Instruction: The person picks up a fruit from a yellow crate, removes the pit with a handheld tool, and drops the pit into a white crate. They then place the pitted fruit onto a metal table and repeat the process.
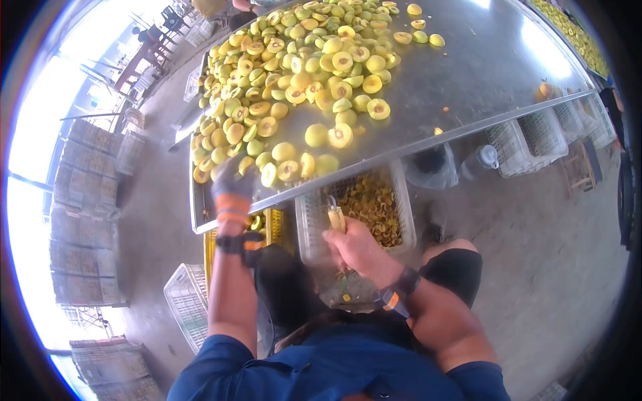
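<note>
Halved yellow-green fruits [314, 60] lie heaped on a metal table [428, 87]. At the heap's near left edge is my left hand [234, 180], in a grey and orange glove; its fingers are smeared by motion and partly lost among the fruit. My right hand [354, 247], bare, is wrapped round the light handle of a small tool [336, 215] with a metal loop at its tip. The tool points up over a white crate [312, 234] that holds many small brownish-yellow pieces [378, 207].
Beside my left knee stands a yellow crate [275, 226], with a white crate [187, 301] further left. White baskets [528, 144] and a clear container [480, 160] are under the table's right side. Stacked crates [83, 214] line the far left. The metal table edge runs before me.
</note>
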`<state>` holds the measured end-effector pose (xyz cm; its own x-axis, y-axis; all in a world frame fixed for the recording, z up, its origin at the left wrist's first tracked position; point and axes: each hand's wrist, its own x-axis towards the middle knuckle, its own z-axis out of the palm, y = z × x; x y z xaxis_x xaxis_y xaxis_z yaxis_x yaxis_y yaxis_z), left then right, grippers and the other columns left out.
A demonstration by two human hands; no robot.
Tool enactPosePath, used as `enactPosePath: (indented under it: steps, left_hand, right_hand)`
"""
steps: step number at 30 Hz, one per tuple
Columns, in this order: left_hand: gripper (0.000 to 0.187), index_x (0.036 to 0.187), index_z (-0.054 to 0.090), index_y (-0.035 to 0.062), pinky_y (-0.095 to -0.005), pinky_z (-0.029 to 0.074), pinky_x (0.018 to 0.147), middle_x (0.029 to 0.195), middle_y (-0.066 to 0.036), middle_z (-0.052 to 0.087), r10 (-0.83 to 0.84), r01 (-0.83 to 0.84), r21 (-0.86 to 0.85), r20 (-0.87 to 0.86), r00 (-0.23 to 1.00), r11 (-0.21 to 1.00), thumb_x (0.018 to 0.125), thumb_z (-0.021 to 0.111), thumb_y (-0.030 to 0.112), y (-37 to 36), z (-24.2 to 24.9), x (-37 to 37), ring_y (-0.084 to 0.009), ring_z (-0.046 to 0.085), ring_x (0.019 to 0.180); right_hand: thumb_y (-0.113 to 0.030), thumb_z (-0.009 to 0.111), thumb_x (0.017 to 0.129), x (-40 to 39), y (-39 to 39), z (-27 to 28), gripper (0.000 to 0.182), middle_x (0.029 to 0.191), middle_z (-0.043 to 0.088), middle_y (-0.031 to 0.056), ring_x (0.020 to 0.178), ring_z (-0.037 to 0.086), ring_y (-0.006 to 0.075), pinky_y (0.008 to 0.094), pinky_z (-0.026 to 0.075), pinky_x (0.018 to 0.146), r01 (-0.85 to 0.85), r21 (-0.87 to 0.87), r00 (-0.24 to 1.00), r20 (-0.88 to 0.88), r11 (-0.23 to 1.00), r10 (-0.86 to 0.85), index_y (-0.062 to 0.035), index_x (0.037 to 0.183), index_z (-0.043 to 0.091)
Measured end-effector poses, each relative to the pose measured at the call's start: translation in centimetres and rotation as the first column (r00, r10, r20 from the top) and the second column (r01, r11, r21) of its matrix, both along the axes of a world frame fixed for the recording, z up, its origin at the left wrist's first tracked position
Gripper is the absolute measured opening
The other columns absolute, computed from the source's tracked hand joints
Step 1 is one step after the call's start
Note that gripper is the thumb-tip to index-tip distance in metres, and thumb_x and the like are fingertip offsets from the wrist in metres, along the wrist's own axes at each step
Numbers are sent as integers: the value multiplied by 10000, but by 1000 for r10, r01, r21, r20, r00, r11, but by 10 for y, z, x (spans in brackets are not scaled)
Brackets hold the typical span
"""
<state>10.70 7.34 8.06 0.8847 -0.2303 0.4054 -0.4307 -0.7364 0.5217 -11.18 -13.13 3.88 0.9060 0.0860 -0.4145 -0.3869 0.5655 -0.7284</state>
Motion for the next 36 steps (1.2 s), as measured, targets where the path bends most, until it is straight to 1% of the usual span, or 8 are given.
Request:
enactPosePath:
  steps: [8, 11, 14, 16, 20, 22, 26, 36]
  left_hand:
    - [612, 1356, 697, 135, -427, 564, 1023, 1344, -157, 687, -337, 378, 408, -172, 926, 831, 785, 880, 260, -151, -63, 77, -332, 676, 1199]
    - [606, 1396, 664, 16, -349, 588, 949, 1291, -167, 720, -316, 308, -91, -434, 844, 947, 836, 810, 194, -128, -52, 79, -253, 719, 1093]
    - [597, 1451, 600, -33, -407, 601, 933, 1292, -180, 697, -651, 376, -593, -359, 668, 712, 923, 624, 245, -92, -34, 58, -278, 713, 1095]
    - [680, 1496, 526, -57, -487, 580, 992, 1334, -205, 665, -829, -149, -917, -397, 394, 369, 934, 587, 322, -93, -7, 4, -340, 687, 1162]
    - [648, 1468, 537, -80, -453, 540, 1064, 1345, -217, 657, -724, 202, -767, -433, 537, 608, 935, 619, 278, -91, 5, -52, -336, 659, 1224]
    - [548, 1452, 559, -88, -396, 536, 1058, 1328, -205, 671, -907, -209, -953, -277, 316, 218, 983, 580, 195, -91, -3, -66, -305, 668, 1210]
    - [686, 1482, 516, -82, -444, 473, 1149, 1408, -222, 615, -843, -160, -944, -330, 426, 289, 917, 674, 274, -93, -18, -86, -335, 610, 1300]
    - [652, 1481, 543, -46, -392, 482, 1126, 1440, -163, 616, -799, 136, -898, -292, 526, 418, 888, 753, 126, -84, -17, -103, -264, 608, 1303]
  right_hand:
    - [-153, 618, 1029, 11, -10, 13, 145, 716, 562, 16, 471, 521, 107, 305, 420, 411, 64, -59, 998, 32, 996, -62, -13, 1051, 590]
    - [-155, 620, 1029, 10, -16, 14, 144, 721, 555, 9, 479, 519, 99, 299, 418, 417, 93, -45, 995, 40, 995, -91, -16, 1051, 587]
    - [-155, 621, 1028, 14, -20, 24, 137, 724, 548, 3, 479, 512, 89, 288, 411, 417, 111, -43, 991, 78, 993, -107, -25, 1051, 586]
    - [-149, 624, 1016, 16, -27, 28, 141, 763, 579, 15, 545, 561, 108, 296, 444, 482, 80, -72, 993, 87, 994, -74, -16, 1056, 599]
    - [-136, 616, 993, 18, -29, 28, 189, 871, 658, 57, 753, 643, 177, 345, 501, 674, 173, -311, 971, 213, 935, -108, 31, 1081, 625]
    - [-142, 593, 988, 15, -30, 29, 222, 909, 684, 75, 833, 662, 210, 364, 511, 751, 205, -420, 962, 252, 884, -103, 50, 1092, 631]
    - [-143, 567, 982, 9, -31, 22, 220, 861, 674, 80, 728, 660, 207, 356, 512, 660, 239, -512, 938, 341, 825, -60, 46, 1072, 635]
    - [-133, 586, 961, 6, -30, 11, 215, 805, 661, 123, 641, 649, 216, 396, 511, 582, -18, -139, 992, 121, 990, 35, 48, 1071, 623]
